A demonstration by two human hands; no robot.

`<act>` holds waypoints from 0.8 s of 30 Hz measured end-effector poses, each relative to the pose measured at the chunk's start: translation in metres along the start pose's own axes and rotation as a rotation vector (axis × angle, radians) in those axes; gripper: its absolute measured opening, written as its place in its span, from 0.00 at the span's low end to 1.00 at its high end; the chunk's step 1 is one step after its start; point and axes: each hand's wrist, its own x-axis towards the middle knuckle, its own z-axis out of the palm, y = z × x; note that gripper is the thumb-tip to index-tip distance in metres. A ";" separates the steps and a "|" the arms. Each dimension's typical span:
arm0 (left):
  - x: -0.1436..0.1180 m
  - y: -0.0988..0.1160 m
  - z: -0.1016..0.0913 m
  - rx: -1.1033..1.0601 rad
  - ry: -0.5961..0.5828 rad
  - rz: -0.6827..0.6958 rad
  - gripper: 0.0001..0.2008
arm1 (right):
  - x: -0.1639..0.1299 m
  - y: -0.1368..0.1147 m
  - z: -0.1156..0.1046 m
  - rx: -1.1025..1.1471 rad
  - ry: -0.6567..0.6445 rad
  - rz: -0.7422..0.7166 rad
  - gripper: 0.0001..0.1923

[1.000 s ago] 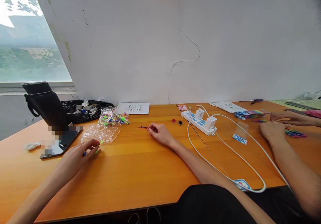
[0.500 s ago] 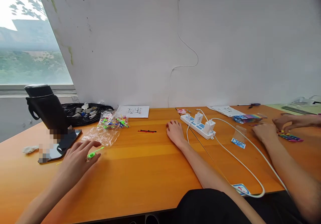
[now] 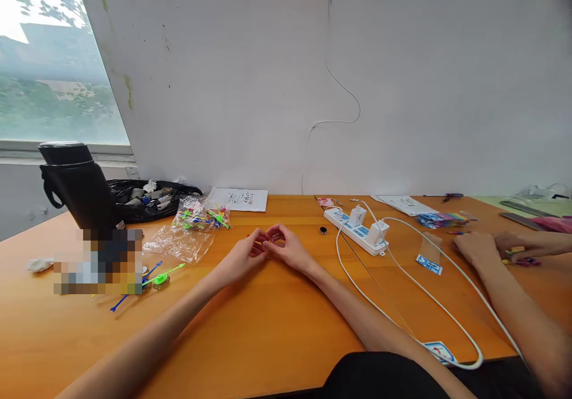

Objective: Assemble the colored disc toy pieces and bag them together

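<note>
My left hand (image 3: 241,257) and my right hand (image 3: 290,250) meet at the middle of the table, their curled fingertips together. What they pinch is hidden; only a bit of red shows by the left fingers. To the right of my right hand lies a small black round piece (image 3: 323,230). Left of my left forearm, a green arrow-shaped plastic piece with a round hub (image 3: 161,279) sits beside a blue arrow-shaped piece (image 3: 126,298). Behind them is a clear plastic bag (image 3: 196,220) holding several colourful arrow pieces.
A black bottle (image 3: 78,187) stands at left near a black bag of rubbish (image 3: 152,199). A white power strip (image 3: 355,232) with plugs and looping cables (image 3: 435,277) lies right of centre. Another person's hands (image 3: 480,249) handle small colourful pieces at far right. Papers (image 3: 239,198) lie by the wall.
My left hand has left the green piece and moved right to meet my right hand, which has shifted left. The black and red arrows are now covered; a small black round piece has appeared.
</note>
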 end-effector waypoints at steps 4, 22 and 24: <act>-0.003 -0.004 -0.009 0.033 0.068 0.027 0.08 | 0.001 0.000 0.003 0.018 -0.017 0.005 0.15; -0.004 -0.036 -0.024 -0.142 0.280 -0.117 0.13 | -0.001 0.007 -0.017 -0.854 -0.025 -0.186 0.05; -0.004 -0.035 -0.024 -0.150 0.286 -0.122 0.13 | 0.000 0.007 -0.018 -0.855 -0.046 -0.175 0.04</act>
